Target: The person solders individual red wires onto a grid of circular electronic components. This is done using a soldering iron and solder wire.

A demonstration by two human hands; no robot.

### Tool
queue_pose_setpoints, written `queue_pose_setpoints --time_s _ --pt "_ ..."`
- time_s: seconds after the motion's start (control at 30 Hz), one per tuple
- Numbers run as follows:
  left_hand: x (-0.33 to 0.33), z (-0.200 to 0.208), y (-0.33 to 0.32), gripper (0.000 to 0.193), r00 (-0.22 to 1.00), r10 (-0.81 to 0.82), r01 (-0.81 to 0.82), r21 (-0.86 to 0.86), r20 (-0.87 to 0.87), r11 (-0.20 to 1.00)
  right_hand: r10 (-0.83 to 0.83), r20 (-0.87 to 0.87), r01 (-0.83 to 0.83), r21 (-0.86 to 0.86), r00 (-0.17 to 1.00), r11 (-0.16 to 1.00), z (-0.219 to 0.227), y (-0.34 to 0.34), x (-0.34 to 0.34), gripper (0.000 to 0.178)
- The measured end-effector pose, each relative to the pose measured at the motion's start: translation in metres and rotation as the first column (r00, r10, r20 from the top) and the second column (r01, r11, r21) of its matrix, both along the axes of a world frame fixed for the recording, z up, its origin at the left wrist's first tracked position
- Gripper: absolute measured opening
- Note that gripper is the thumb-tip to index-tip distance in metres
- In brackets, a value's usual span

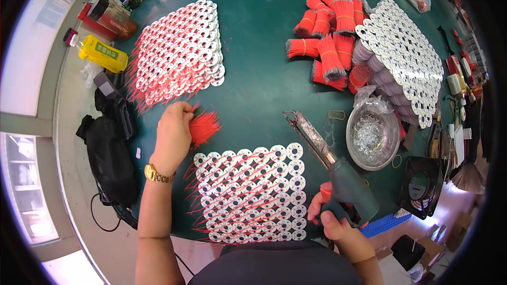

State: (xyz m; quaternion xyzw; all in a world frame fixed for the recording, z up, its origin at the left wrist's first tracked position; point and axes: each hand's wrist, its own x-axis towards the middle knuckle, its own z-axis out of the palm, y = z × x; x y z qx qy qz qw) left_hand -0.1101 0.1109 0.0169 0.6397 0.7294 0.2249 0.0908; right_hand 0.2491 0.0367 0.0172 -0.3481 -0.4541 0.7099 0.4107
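My left hand, with a gold watch at the wrist, is at the left edge of a loose pile of short red wires. Its fingers are pinched together, and a bit of red wire shows at their tips. In my right hand is a dark green soldering gun, its metal barrel and tip pointing up and left over the table. Between my forearms lies a panel of round white circuit boards joined in rows. Red wires slant across most of it; the rightmost boards are bare.
Wired panels are stacked far left. Bundled red wires and a stack of bare panels stand far right. A metal bowl of silvery scraps sits beside the soldering gun. A yellow bottle, black bag and black fan line the sides.
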Motion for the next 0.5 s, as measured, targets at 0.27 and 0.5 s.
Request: queue_pose_setpoints --time_s 0.27,0.5 --pt "-0.008 0.001 0.002 0.007 0.994 0.004 0.012 0.141 -0.110 0.990 -0.047 -0.047 0.046 -0.024 0.998 0.999 -0.008 -0.010 0.004 0.061" --pt "-0.005 0.023 -0.001 0.006 0.965 -0.038 0.096 0.214 -0.260 0.972 -0.149 -0.050 0.143 -0.111 0.988 0.984 -0.013 -0.027 0.016 0.063"
